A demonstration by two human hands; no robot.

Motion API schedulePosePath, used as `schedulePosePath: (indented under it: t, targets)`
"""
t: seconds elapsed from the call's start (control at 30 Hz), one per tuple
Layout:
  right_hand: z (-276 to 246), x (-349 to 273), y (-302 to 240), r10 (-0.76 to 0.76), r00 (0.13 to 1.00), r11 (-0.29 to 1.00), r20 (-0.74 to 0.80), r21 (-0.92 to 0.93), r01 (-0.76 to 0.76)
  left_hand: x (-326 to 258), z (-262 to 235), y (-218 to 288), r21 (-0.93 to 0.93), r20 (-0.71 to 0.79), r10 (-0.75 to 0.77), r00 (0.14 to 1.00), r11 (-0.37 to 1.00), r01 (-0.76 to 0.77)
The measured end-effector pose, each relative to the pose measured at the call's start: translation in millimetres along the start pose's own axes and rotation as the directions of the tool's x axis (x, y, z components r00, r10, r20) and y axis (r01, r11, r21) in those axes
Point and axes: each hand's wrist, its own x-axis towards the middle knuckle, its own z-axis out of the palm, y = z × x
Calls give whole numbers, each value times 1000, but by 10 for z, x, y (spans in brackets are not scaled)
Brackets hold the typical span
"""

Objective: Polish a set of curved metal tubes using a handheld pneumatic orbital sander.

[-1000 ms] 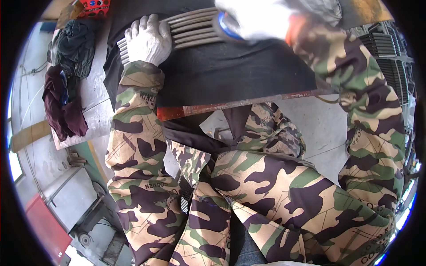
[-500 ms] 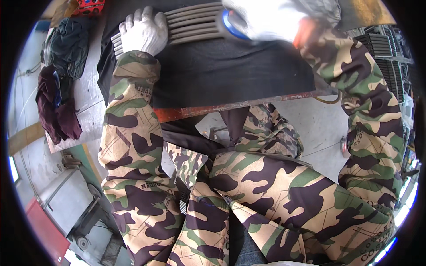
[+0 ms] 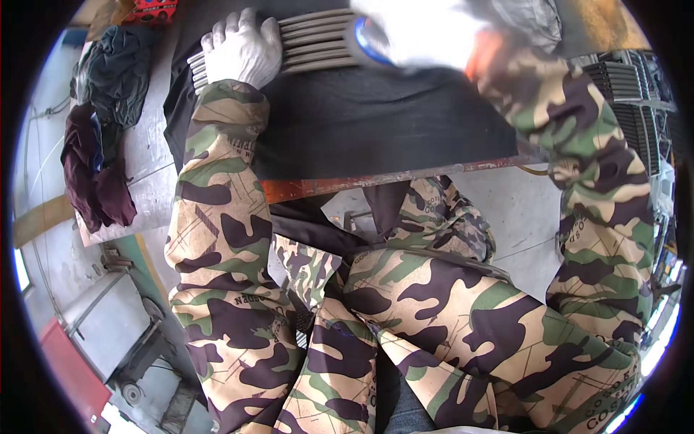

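Observation:
Several grey metal rods (image 3: 318, 36) lie side by side across a black cloth (image 3: 383, 119) at the far side of the work table. My left hand (image 3: 244, 49), in a white knit glove, rests flat on their left part with fingers spread; the rod ends stick out beyond it. Over the right part of the rods is my right hand (image 3: 430, 32), a bright white blur with an orange cuff. A curved blue-edged piece (image 3: 371, 42) shows at its left side and moves with it. Blur and glare hide the right fingers and what kind of thing this is.
Dark green (image 3: 116, 69) and maroon cloths (image 3: 94, 170) lie on the pale surface at left. A clear plastic bag (image 3: 531, 20) is at the far right of the table. Racks of dark rods (image 3: 622, 87) stand beyond my right arm. The red table edge (image 3: 318, 186) runs before me.
My right hand and the blue-edged piece have shifted left along the rods, closer to my left hand. The left hand keeps its place on the rods; the whole view has shifted slightly.

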Motion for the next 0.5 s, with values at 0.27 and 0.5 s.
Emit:
schedulePosePath:
  t: [0.27,0.5]
  targets:
    - [145,518,-132,25,999,997,37,71,-27,-7,239,-89,-82,-230,-29,973,997,11]
    - [207,578,-86,31,999,998,-34,49,-29,2,80,-125,-201,-191,39,981,976,-78]
